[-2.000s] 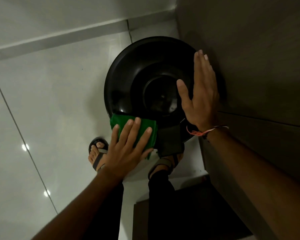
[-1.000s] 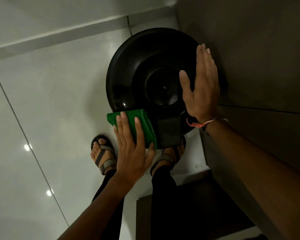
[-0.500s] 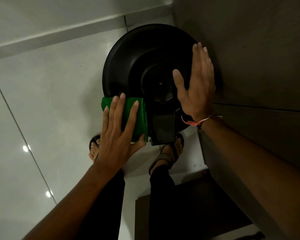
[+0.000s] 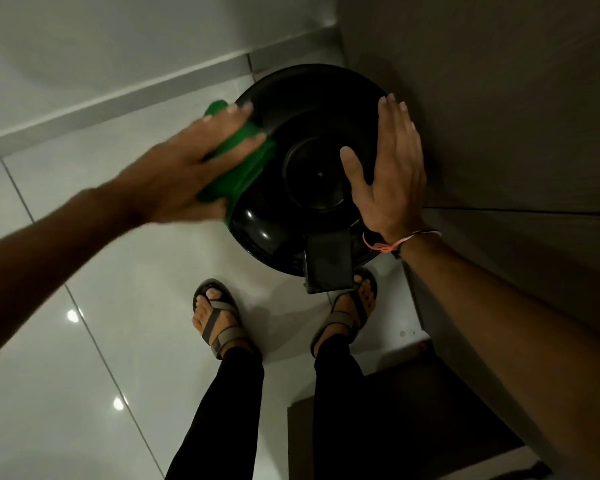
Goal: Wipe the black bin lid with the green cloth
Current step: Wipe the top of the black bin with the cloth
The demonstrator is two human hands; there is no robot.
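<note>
A round, glossy black bin lid [image 4: 302, 109] with a sunken centre sits on its bin in the corner of the floor. My left hand [image 4: 194, 171] presses the green cloth [image 4: 246, 168] flat against the lid's left rim, fingers spread over the cloth and blurred by motion. On the lid's right side my right hand [image 4: 392, 174] lies flat with fingers together and nothing in it, a thin orange thread around the wrist. The bin's pedal [image 4: 328, 268] sticks out at the front.
A dark wooden cabinet [image 4: 499, 116] stands tight against the bin on the right. White glossy floor tiles [image 4: 101, 289] spread to the left, with a skirting edge behind. My two sandalled feet [image 4: 219, 317] stand just in front of the bin.
My left hand has slid the green cloth from the lid's near-left edge up along the left rim toward the back. My right hand has stayed flat on the right side.
</note>
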